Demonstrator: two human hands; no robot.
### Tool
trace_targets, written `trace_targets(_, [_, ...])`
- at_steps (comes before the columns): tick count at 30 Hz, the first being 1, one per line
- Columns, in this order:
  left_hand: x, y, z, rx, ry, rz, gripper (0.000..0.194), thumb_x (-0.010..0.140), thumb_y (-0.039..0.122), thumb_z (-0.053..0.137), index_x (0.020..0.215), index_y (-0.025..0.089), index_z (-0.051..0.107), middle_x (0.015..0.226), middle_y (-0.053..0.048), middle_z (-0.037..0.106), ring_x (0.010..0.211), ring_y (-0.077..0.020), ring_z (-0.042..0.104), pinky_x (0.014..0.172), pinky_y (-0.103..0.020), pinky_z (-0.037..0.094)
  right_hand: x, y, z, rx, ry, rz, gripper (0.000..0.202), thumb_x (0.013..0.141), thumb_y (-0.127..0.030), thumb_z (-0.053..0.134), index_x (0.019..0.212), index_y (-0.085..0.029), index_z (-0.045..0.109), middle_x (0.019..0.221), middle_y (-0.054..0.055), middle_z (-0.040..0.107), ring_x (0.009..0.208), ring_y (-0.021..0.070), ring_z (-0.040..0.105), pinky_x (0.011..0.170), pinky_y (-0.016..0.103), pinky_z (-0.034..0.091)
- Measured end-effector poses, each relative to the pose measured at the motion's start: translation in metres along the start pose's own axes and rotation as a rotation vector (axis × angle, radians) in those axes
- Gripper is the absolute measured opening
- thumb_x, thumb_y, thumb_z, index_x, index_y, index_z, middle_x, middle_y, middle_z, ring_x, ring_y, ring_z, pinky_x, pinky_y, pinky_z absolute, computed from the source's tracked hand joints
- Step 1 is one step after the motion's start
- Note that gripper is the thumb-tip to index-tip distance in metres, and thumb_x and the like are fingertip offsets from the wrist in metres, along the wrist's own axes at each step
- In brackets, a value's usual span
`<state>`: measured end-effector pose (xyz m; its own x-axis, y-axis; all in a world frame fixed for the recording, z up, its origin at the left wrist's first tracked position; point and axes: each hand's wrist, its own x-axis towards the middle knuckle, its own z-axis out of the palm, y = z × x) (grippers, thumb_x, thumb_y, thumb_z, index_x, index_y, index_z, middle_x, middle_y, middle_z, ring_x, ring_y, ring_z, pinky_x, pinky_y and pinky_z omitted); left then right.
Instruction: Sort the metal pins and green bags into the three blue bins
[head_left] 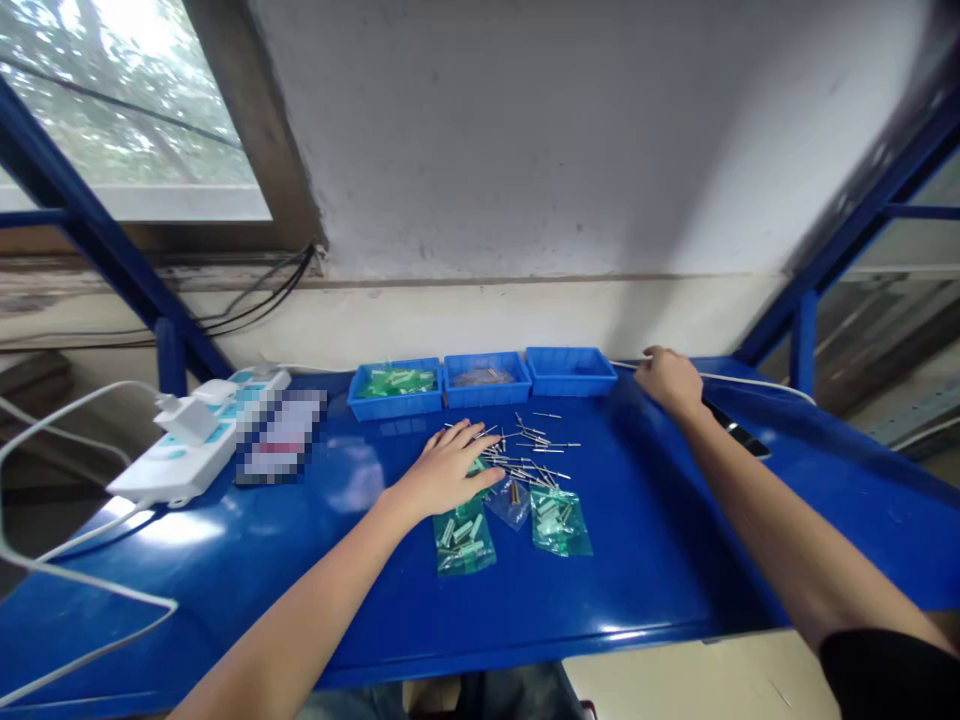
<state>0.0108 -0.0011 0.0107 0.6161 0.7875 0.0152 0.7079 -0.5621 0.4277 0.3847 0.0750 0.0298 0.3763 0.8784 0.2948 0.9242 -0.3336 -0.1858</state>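
One black sleeve (pixel 885 675) is nearest us, and we're straight to the loose metal pins (pixel 536 465), many, overlapping, mid-desk. Left hand (pixel 454 470) at their nine o'clock, fingers spread wide, palm down over the edge! Right hand (pixel 670 380), two o'clock, fingers bent beside the third tray; whether it grips anything, can't tell. One clear bag (pixel 510 505) at six, two green bags (pixel 465 540) at seven and five. Three blue trays (pixel 571 372) run eleven to one: green packets (pixel 397 381) in the first, clear packets (pixel 484 377) in the second. One phone (pixel 739 432) at three, one power strip (pixel 199 440) at nine!
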Motion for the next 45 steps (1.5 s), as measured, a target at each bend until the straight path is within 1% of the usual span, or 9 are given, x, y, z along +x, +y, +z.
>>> trace_targets(3, [-0.001, -0.001, 0.0, 0.003, -0.022, -0.01, 0.057, 0.087, 0.063, 0.034, 0.138, 0.037, 0.034, 0.151, -0.002, 0.022, 0.139, -0.0309, 0.013, 0.109, -0.056, 0.015, 0.024, 0.028, 0.008, -0.004, -0.181, -0.007, 0.044, 0.07, -0.019, 0.055, 0.113, -0.016, 0.064, 0.109, 0.017, 0.064, 0.098, 0.0294, 0.059, 0.079, 0.036, 0.043])
trace_targets(8, [-0.002, -0.003, 0.0, -0.006, -0.036, 0.008, 0.057, 0.087, 0.062, 0.034, 0.14, 0.04, 0.028, 0.152, 0.001, 0.018, 0.14, -0.0309, 0.009, 0.11, -0.056, 0.014, 0.039, 0.037, 0.021, 0.012, -0.23, 0.002, 0.037, 0.066, -0.021, 0.059, 0.1, -0.018, 0.071, 0.094, 0.017, 0.068, 0.086, 0.03, 0.063, 0.071, 0.038, 0.044])
trace_targets(17, [-0.004, 0.002, -0.004, 0.025, -0.031, -0.027, 0.056, 0.087, 0.062, 0.032, 0.139, 0.04, 0.03, 0.151, -0.001, 0.022, 0.137, -0.0339, 0.018, 0.105, -0.058, 0.023, 0.033, 0.03, 0.027, 0.105, 0.009, -0.176, 0.013, 0.072, -0.02, 0.054, 0.074, -0.014, 0.066, 0.077, 0.014, 0.065, 0.076, 0.0256, 0.06, 0.069, 0.036, 0.041])
trace_targets(23, [0.002, -0.005, -0.013, 0.252, 0.558, -0.196, 0.046, 0.091, 0.049, 0.038, 0.132, 0.029, 0.043, 0.142, -0.009, 0.034, 0.132, -0.0308, 0.027, 0.103, -0.053, 0.028, 0.016, -0.015, 0.002, 0.27, 0.429, -0.248, 0.034, 0.088, -0.028, 0.034, 0.11, -0.011, 0.053, 0.095, 0.015, 0.061, 0.084, 0.0227, 0.057, 0.075, 0.035, 0.042])
trace_targets(25, [0.005, -0.014, -0.017, 0.359, 0.675, -0.297, 0.05, 0.089, 0.049, 0.043, 0.134, 0.029, 0.041, 0.144, -0.011, 0.031, 0.134, -0.0352, 0.021, 0.103, -0.06, 0.023, 0.004, -0.037, 0.002, 0.243, 0.402, -0.356, 0.031, 0.086, -0.03, 0.039, 0.105, -0.014, 0.058, 0.096, 0.014, 0.061, 0.09, 0.0256, 0.055, 0.078, 0.039, 0.041])
trace_targets(30, [0.019, -0.037, -0.013, 0.433, 0.552, -0.334, 0.051, 0.087, 0.049, 0.046, 0.136, 0.035, 0.039, 0.144, -0.008, 0.035, 0.133, -0.0406, 0.021, 0.095, -0.077, 0.007, -0.038, -0.076, 0.025, 0.136, 0.126, -0.491, 0.039, 0.087, -0.049, 0.04, 0.108, -0.023, 0.06, 0.108, 0.01, 0.06, 0.104, 0.0299, 0.049, 0.085, 0.047, 0.034])
trace_targets(33, [0.032, -0.047, -0.011, 0.432, 0.552, -0.303, 0.047, 0.089, 0.046, 0.044, 0.134, 0.035, 0.041, 0.142, -0.005, 0.04, 0.133, -0.0385, 0.023, 0.094, -0.078, -0.001, -0.049, -0.089, 0.039, 0.178, 0.159, -0.662, 0.044, 0.085, -0.056, 0.043, 0.108, -0.021, 0.059, 0.101, 0.008, 0.063, 0.102, 0.0259, 0.05, 0.09, 0.044, 0.028])
trace_targets(40, [0.053, -0.067, -0.02, 0.368, 0.552, -0.247, 0.05, 0.086, 0.045, 0.052, 0.134, 0.034, 0.043, 0.141, -0.006, 0.042, 0.132, -0.0377, 0.025, 0.094, -0.076, -0.007, -0.027, -0.115, 0.055, 0.135, 0.23, -0.597, 0.036, 0.086, -0.053, 0.044, 0.082, -0.021, 0.061, 0.081, 0.005, 0.064, 0.086, 0.0226, 0.05, 0.078, 0.038, 0.025])
trace_targets(45, [0.046, -0.065, -0.02, 0.364, 0.593, -0.222, 0.051, 0.089, 0.042, 0.046, 0.138, 0.033, 0.035, 0.149, -0.007, 0.025, 0.136, -0.0375, 0.017, 0.097, -0.075, 0.004, -0.028, -0.11, 0.053, 0.224, 0.284, -0.632, 0.033, 0.087, -0.049, 0.045, 0.092, -0.02, 0.06, 0.09, 0.007, 0.061, 0.092, 0.0238, 0.049, 0.079, 0.038, 0.031])
